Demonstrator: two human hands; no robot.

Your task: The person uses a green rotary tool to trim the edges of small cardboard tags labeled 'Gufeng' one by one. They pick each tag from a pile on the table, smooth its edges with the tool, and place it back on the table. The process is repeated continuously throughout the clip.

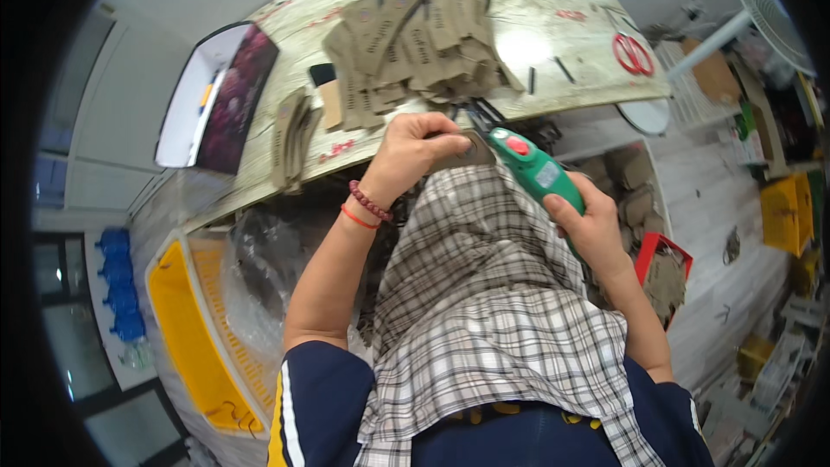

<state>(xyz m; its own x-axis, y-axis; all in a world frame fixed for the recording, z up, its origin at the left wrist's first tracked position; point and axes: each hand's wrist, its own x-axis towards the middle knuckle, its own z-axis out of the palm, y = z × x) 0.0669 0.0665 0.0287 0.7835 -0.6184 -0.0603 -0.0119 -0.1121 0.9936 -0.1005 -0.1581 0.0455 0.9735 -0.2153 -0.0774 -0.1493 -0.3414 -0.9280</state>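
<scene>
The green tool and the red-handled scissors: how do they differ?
The green tool is gripped in the right hand; the red-handled scissors lie on the table.
The tool has a thick, solid body; the scissors have open loop handles.
Both show red: a patch on the tool, the handles on the scissors.

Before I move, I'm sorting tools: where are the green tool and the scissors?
Green tool (543, 175), head view: middle of its body.
Scissors (634, 53), head view: where the red handles meet.
</scene>
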